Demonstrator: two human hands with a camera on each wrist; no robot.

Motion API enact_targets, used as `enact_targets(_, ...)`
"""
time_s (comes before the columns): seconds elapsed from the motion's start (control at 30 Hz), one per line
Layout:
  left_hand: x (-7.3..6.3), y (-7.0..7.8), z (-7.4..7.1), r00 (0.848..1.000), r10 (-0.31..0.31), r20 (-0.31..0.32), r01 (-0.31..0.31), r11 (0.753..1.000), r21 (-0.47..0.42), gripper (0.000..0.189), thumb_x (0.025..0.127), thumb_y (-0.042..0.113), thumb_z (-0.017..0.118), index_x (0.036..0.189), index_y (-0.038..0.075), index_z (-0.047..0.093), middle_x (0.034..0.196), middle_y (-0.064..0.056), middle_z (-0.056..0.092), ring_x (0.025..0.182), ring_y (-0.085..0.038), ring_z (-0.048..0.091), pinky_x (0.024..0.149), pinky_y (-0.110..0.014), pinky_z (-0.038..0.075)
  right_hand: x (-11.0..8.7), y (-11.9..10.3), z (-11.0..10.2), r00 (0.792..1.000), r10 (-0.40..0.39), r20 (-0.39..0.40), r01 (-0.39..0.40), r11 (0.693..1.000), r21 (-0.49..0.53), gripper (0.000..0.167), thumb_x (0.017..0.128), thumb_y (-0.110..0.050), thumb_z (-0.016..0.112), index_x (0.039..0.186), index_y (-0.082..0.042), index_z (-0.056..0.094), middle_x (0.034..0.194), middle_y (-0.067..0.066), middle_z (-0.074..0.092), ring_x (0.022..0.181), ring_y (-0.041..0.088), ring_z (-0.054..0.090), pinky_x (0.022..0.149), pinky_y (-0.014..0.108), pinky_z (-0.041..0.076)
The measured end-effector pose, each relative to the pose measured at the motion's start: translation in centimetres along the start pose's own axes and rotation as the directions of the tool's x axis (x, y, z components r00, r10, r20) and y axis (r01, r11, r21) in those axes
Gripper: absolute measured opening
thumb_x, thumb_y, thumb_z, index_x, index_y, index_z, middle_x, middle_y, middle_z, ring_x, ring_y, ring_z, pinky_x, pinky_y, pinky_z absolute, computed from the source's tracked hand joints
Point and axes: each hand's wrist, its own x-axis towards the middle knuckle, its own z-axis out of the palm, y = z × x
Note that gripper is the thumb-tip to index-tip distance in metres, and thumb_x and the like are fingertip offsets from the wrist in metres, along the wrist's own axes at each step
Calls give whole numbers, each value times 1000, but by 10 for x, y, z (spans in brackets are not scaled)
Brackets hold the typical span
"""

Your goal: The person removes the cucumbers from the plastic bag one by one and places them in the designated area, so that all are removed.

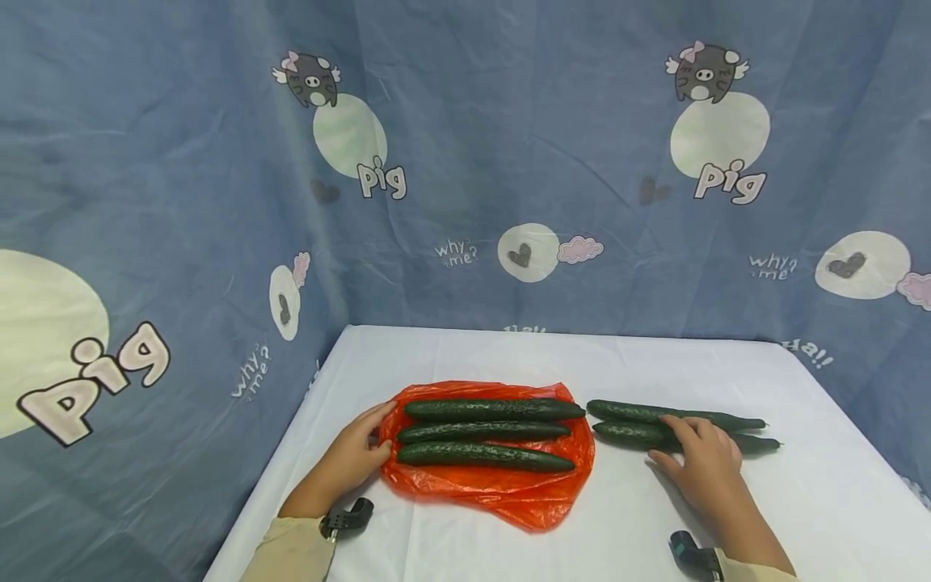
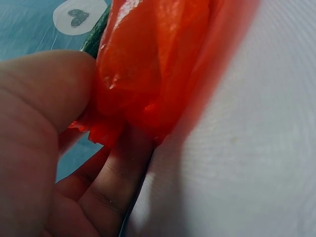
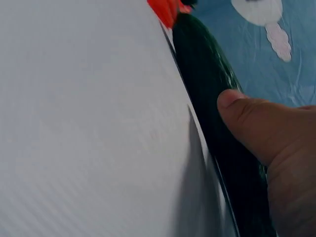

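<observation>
In the head view, three dark green cucumbers point(image 1: 486, 456) lie side by side on a crumpled red plastic bag point(image 1: 534, 511). My left hand point(image 1: 351, 457) is at the bag's left edge; the left wrist view shows its thumb and fingers pinching the red film. To the right of the bag, two more cucumbers lie on the white cloth, a far one point(image 1: 625, 409) and a near one point(image 1: 633, 435). My right hand point(image 1: 704, 461) grips the near one around its middle, its thumb point(image 3: 242, 111) against the side. The palm hides part of that cucumber.
A white cloth covers the table point(image 1: 436, 558). Blue fabric point(image 1: 465, 162) printed with pigs and lettering hangs behind it and along the left side. The bag's right edge lies close to the left ends of the two cucumbers.
</observation>
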Motion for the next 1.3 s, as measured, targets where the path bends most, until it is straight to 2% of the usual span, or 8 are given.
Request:
enact_targets(0.23,-3,-1,0,1000,18,6,-18,1000,11,73,93,2,66,161,14,43,163,-11,44,120,-24,61,92,-30,55,1,-21,3,994,-111,-15,110,993,-38,68,88,-37,83,144,-8,59,137,28,56,129,53,46,105,75,30)
enact_targets(0.43,0,1,-3,1000,29,-2,-29,1000,11,73,93,2,66,161,13,43,163,-12,44,117,-25,62,89,-28,55,8,-41,8,969,-247,-4,246,968,-50,62,88,-35,83,141,-11,63,131,22,62,125,48,55,100,72,42)
enact_targets(0.53,1,1,-3,1000,31,-2,-31,999,10,73,93,1,66,161,13,43,163,-12,44,117,-25,62,87,-26,55,11,-50,12,957,-292,3,292,956,-40,59,89,-36,83,140,-13,64,128,18,63,125,44,57,101,69,44)
enact_targets(0.87,-2,0,-2,999,32,4,-32,999,-26,73,93,-1,66,161,12,43,164,-13,43,115,-24,60,81,-24,54,17,-71,16,944,-326,57,327,945,-8,61,89,-35,83,142,-12,64,129,16,64,125,40,59,106,66,44)
enact_targets(1.1,-4,-3,-1,1000,23,8,-22,999,-42,72,93,-1,66,161,12,43,163,-13,43,110,-23,61,77,-23,54,31,-93,22,914,-402,61,404,914,-30,55,88,-35,84,134,-9,67,122,14,65,118,38,60,104,62,47)
enact_targets(1.3,-3,-2,-1,1000,30,9,-29,999,-34,72,93,0,66,160,12,44,162,-12,45,109,-23,62,79,-24,55,40,-114,21,917,-381,121,382,924,19,59,91,-40,80,141,-13,63,129,13,63,122,36,58,107,60,46)
